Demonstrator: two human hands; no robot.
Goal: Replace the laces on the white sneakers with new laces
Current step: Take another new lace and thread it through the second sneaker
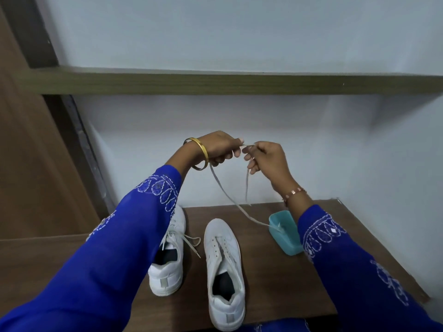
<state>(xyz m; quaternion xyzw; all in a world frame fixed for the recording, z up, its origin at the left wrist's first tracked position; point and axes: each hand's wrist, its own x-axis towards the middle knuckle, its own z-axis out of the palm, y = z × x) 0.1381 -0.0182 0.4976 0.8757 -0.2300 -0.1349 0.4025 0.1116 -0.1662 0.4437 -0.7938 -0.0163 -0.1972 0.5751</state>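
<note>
A dark brown wooden table (275, 271) fills the lower middle of the view. Behind the table rises a pale blue-grey wall (239, 32). Above the table, fixed across that wall, runs an olive-green shelf (215, 83) (only its front edge and underside show). To the left of the table stands a brown wooden panel (28, 152), with a dark upright strip (79, 144) between it and the wall.

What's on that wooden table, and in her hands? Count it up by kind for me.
White sneakers: 2 (left one laced, right one unlaced)
Loose lace, held in both hands: 1
Teal container: 1
Total: 4
</note>
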